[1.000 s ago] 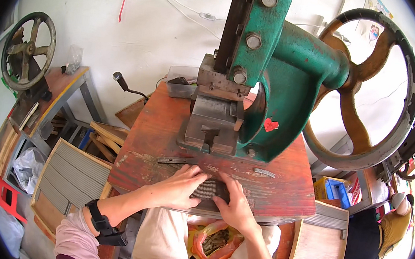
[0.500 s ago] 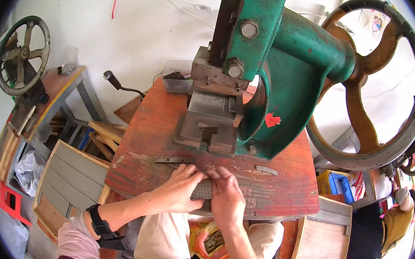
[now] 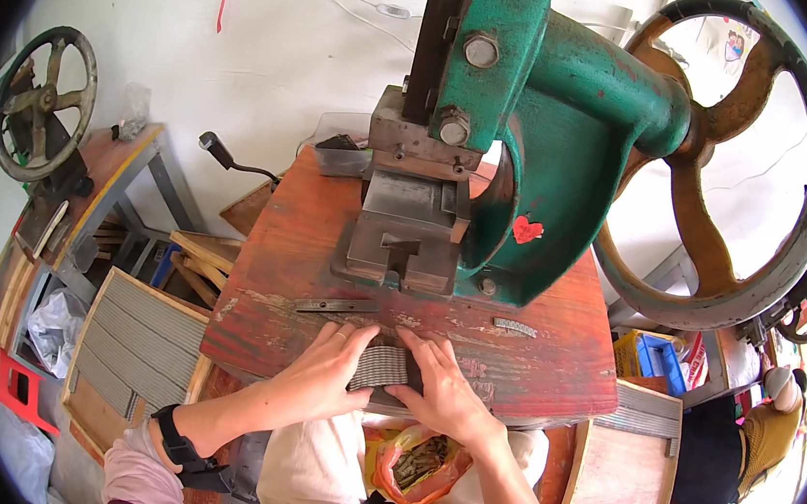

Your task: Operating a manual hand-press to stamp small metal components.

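Note:
On the near edge of the reddish wooden bench [image 3: 259, 335], a stack of ridged grey strips [image 3: 379, 368] lies between my hands. My left hand [image 3: 329, 366] closes on its left end, fingertips over the far side and thumb along the near side. My right hand [image 3: 442, 384] grips the right end in the same way. Beyond my left fingers rests a narrow dark metal bar with holes [image 3: 336, 306]. A short, slightly curved ridged strip [image 3: 515, 328] lies apart at the right. The green press [image 3: 572, 171] stands behind, its steel die block [image 3: 404, 247] facing me.
Wooden trays with rows of grey strips stand at the left [image 3: 137, 348] and right [image 3: 626, 468]. An orange-rimmed bag [image 3: 429, 493] of small pieces sits between my legs. The press's large handwheel [image 3: 711, 184] juts out right. A blue bin [image 3: 660, 364] is below it.
My right hand has gone from over the stack to its right end, with the thumb now on the near side. More of the stack shows, and it sits slightly further left.

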Demonstrator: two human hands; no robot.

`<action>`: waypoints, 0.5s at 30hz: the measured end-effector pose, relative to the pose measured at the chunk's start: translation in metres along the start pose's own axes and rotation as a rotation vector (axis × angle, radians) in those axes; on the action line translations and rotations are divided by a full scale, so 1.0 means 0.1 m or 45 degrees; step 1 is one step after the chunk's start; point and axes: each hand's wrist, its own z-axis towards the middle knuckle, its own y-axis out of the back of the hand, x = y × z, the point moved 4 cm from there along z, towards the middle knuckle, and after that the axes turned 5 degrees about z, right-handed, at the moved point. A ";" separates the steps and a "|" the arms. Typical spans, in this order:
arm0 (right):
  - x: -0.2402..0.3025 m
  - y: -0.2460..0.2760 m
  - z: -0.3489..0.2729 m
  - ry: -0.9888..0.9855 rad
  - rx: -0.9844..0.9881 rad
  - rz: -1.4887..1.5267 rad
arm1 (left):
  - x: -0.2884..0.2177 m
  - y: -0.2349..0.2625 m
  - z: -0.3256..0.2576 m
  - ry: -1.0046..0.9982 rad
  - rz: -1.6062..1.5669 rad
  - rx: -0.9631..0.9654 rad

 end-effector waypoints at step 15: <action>0.17 0.27 0.12 0.051 -0.221 0.021 | 0.04 0.27 0.09 -0.111 -0.051 -0.178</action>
